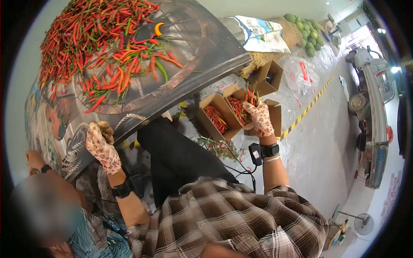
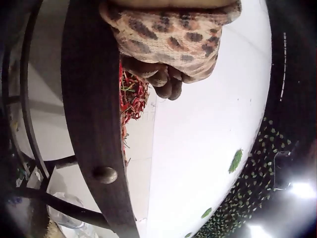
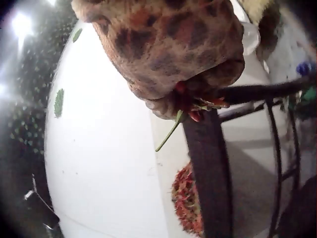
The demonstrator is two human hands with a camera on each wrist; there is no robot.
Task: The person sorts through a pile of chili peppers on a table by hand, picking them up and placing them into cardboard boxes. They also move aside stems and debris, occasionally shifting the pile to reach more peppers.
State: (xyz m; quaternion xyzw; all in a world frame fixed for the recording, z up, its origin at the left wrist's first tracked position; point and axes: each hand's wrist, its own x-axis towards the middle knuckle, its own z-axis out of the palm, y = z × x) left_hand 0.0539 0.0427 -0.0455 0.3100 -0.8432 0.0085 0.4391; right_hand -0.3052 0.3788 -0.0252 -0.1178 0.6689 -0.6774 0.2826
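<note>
Red chili peppers (image 1: 251, 93) stick out of my right hand (image 1: 260, 118), which wears a spotted glove and holds them above the cardboard boxes. A green stem (image 3: 170, 131) points down from its curled fingers in the right wrist view. My left hand (image 1: 102, 147), gloved alike, is by the near edge of the dark table (image 1: 211, 36), its fingers loosely curled and no pepper showing in them. A large heap of red chilies (image 1: 92, 34) covers the table's far left, with a looser spread of chilies (image 1: 124, 71) in front of it.
Below the table edge stand a box of chilies (image 1: 205, 115), a second box (image 1: 231, 89) with chilies and more open boxes (image 1: 272, 73). Stems and scraps (image 1: 219, 148) litter the floor. Another person (image 1: 99, 232) sits at lower left. Watermelons (image 1: 303, 32) and a truck (image 1: 374, 116) are farther off.
</note>
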